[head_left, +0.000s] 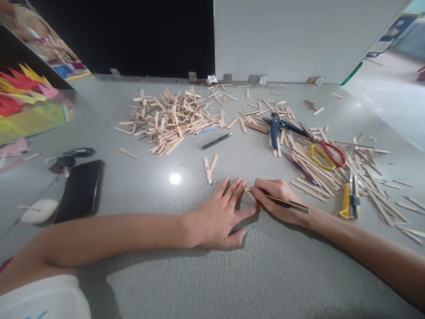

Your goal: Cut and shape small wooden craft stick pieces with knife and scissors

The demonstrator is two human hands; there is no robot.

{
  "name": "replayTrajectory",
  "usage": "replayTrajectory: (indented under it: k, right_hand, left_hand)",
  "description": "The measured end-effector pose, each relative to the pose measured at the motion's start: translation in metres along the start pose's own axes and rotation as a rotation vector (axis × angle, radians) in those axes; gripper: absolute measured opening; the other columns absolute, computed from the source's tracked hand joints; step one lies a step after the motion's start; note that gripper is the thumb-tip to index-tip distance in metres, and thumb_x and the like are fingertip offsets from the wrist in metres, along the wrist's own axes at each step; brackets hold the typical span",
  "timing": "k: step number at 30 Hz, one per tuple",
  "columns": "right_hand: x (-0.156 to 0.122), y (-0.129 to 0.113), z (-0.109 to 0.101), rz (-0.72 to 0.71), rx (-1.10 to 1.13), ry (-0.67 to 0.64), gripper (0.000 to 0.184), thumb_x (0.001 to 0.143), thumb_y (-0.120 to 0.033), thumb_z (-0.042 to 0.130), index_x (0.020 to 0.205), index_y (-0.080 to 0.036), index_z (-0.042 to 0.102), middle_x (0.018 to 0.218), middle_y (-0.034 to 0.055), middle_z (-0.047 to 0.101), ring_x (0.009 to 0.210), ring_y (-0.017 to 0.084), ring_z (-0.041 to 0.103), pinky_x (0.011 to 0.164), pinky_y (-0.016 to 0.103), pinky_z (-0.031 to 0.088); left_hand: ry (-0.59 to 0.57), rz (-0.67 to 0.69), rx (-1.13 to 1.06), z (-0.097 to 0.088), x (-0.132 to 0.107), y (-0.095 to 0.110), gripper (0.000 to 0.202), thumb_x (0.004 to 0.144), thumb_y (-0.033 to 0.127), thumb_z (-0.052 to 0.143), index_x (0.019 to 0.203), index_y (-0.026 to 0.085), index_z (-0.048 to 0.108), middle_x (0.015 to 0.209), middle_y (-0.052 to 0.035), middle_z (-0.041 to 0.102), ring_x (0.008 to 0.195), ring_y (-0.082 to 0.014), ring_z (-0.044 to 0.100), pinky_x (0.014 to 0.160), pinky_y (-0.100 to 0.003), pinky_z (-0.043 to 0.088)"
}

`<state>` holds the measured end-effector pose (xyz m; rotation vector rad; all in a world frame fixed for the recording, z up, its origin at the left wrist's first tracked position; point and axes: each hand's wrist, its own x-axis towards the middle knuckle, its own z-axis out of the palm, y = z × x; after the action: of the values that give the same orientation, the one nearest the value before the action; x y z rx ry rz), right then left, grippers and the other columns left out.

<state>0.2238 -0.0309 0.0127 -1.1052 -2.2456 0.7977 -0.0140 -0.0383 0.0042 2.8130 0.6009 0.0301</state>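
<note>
My left hand (222,213) lies flat on the grey table (212,274), fingers spread, pressing down a small wooden stick piece (249,193) that is mostly hidden under the fingertips. My right hand (278,199) is closed round a pencil (288,204), its tip touching the stick beside my left fingers. Two loose sticks (210,167) lie crossed just beyond my left hand.
A heap of wooden sticks (169,118) lies at the back centre, more sticks (332,168) at the right with blue pliers (275,129), red-and-yellow scissors (327,153) and a yellow cutter (349,201). A black pen (216,141) lies mid-table. A black phone (81,189), keys (68,158) and coloured paper (26,102) lie left.
</note>
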Motion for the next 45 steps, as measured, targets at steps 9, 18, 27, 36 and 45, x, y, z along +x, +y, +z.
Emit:
replayTrajectory:
  k: [9, 18, 27, 36, 45]
  right_hand:
    - [-0.003, 0.005, -0.003, -0.028, -0.014, -0.039, 0.037, 0.113, -0.031, 0.046, 0.077, -0.025, 0.039, 0.064, -0.0057, 0.048, 0.052, 0.010, 0.040, 0.052, 0.027, 0.031]
    - [-0.001, 0.000, -0.011, -0.035, -0.025, -0.069, 0.038, 0.113, -0.032, 0.045, 0.075, -0.026, 0.039, 0.064, -0.0051, 0.047, 0.052, 0.011, 0.040, 0.052, 0.029, 0.030]
    - [0.003, -0.005, -0.015, -0.015, -0.014, -0.103, 0.039, 0.111, -0.030, 0.047, 0.074, -0.026, 0.038, 0.062, -0.0058, 0.044, 0.053, 0.012, 0.041, 0.053, 0.029, 0.031]
    - [-0.002, -0.003, -0.015, -0.048, -0.028, -0.127, 0.038, 0.114, -0.032, 0.045, 0.077, -0.026, 0.039, 0.066, -0.0043, 0.050, 0.055, 0.012, 0.041, 0.055, 0.030, 0.031]
    - [0.002, -0.011, -0.019, -0.038, -0.013, -0.160, 0.036, 0.113, -0.029, 0.045, 0.077, -0.026, 0.041, 0.064, -0.0043, 0.049, 0.056, 0.013, 0.044, 0.057, 0.031, 0.031]
  left_hand:
    - [0.002, 0.000, -0.001, 0.000, 0.001, 0.000, 0.073, 0.105, 0.050, 0.055, 0.169, 0.020, 0.036, 0.178, -0.0250, 0.027, 0.165, -0.0517, 0.021, 0.128, -0.075, 0.018]
    - [0.016, 0.004, -0.005, 0.001, -0.001, 0.000, 0.072, 0.107, 0.048, 0.053, 0.170, 0.020, 0.034, 0.178, -0.0268, 0.025, 0.165, -0.0525, 0.019, 0.128, -0.075, 0.019]
    - [0.047, 0.009, 0.002, 0.004, 0.000, -0.001, 0.073, 0.104, 0.047, 0.056, 0.170, 0.021, 0.034, 0.179, -0.0237, 0.027, 0.165, -0.0502, 0.022, 0.129, -0.072, 0.020]
    - [0.024, -0.009, 0.025, 0.001, 0.004, 0.000, 0.068, 0.104, 0.045, 0.055, 0.164, 0.015, 0.044, 0.176, -0.0276, 0.031, 0.163, -0.0523, 0.026, 0.128, -0.070, 0.023]
    - [0.017, -0.003, -0.015, 0.002, 0.003, -0.003, 0.068, 0.103, 0.042, 0.056, 0.165, 0.015, 0.042, 0.179, -0.0263, 0.021, 0.164, -0.0525, 0.023, 0.129, -0.071, 0.024]
